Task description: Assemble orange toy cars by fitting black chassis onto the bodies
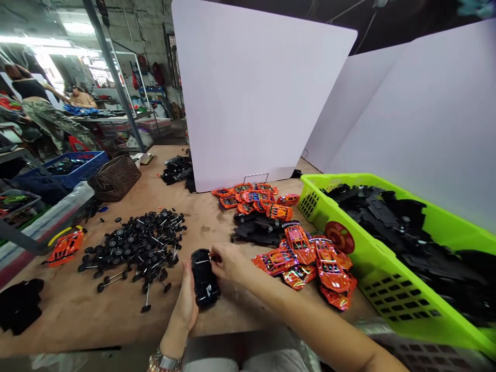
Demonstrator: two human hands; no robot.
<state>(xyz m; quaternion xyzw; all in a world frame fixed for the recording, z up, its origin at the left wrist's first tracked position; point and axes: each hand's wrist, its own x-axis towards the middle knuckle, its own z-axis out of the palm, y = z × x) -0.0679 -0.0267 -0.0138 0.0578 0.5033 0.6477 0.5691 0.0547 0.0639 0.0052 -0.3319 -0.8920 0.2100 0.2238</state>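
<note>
My left hand (185, 306) grips a black toy car chassis (204, 278) from its left side, just above the wooden table (77, 310). My right hand (229, 262) pinches the chassis's far end, where a thin metal axle with a wheel sits. A heap of black wheels on axles (135, 247) lies to the left of my hands. Orange toy car bodies (310, 261) are piled to the right, and more of them (251, 196) lie farther back near black chassis parts (259, 230).
A lime green basket (387, 279) full of black plastic parts stands at the right. White partition boards (256, 93) rise behind the table. One orange body (65, 248) lies at the left edge. A brown bag (115, 178) and a blue crate (70, 168) sit farther left; people work in the background.
</note>
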